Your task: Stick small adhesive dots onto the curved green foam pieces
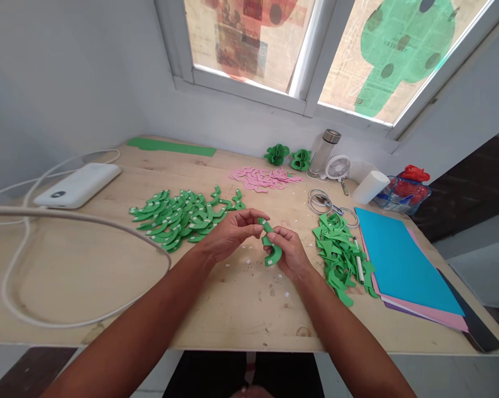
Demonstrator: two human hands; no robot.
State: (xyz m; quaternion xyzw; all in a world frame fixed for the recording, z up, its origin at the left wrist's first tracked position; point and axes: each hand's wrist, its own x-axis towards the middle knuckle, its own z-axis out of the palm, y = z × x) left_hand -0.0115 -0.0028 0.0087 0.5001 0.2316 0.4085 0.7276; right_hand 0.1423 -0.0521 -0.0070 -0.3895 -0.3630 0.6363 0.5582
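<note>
My right hand (290, 253) grips a green curved paper piece (276, 254) with small white squares on it, above the wooden table. At the upper end of that green paper, the thumb and index finger of my left hand (235, 233) are pinched together. Whether one piece or more is held, I cannot tell. A heap of similar green curved pieces (178, 218), many with white squares at their ends, lies to the left of my hands. Right of them is a pile of green paper scraps (336, 249) with a white pen (359, 260) on it. Tiny white bits (286, 294) dot the tabletop.
Pink paper cutouts (266, 178), green paper balls (276, 155), a bottle (324, 152) and a small fan (338, 166) stand toward the wall. Tape rolls (319, 201) and coloured sheets (407, 260) lie right. A power bank (78, 185) and white cable (15, 298) occupy the left.
</note>
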